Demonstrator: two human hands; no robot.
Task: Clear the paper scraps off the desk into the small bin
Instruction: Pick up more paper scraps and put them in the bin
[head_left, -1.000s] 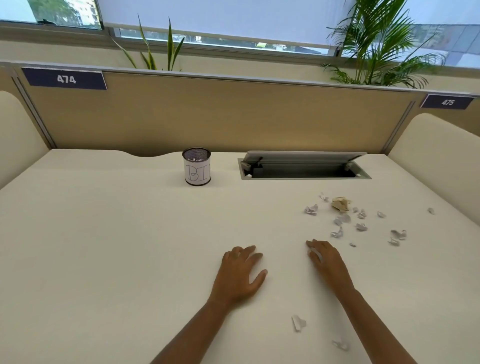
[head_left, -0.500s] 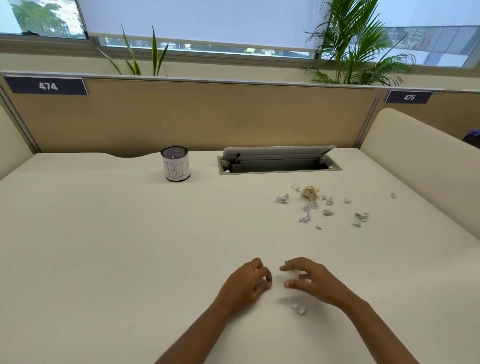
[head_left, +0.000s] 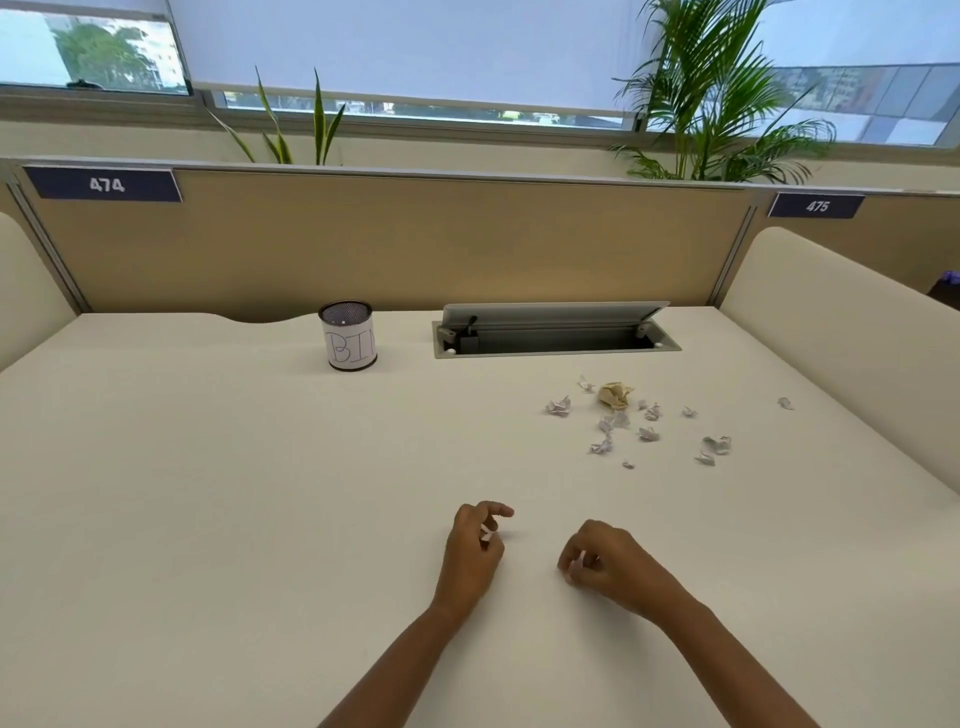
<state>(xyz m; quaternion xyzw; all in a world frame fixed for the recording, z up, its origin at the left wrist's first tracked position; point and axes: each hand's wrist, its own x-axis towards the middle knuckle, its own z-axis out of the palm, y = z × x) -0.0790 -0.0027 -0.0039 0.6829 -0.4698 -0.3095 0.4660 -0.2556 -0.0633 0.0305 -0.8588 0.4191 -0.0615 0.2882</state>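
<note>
Scraps (head_left: 487, 531) in curled left hand (head_left: 470, 553), right hand (head_left: 610, 569)

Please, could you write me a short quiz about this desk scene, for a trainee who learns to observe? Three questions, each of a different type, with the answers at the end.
1. True or false: the small bin stands to the left of the open cable hatch.
2. What do the left hand and the right hand each pinch? A) nothing; B) a white scrap; C) a pen.
3. Fill in the word: the loose scraps lie on the ___ side of the desk, as the person sees it.

Key: 1 true; 2 B; 3 right.
</note>
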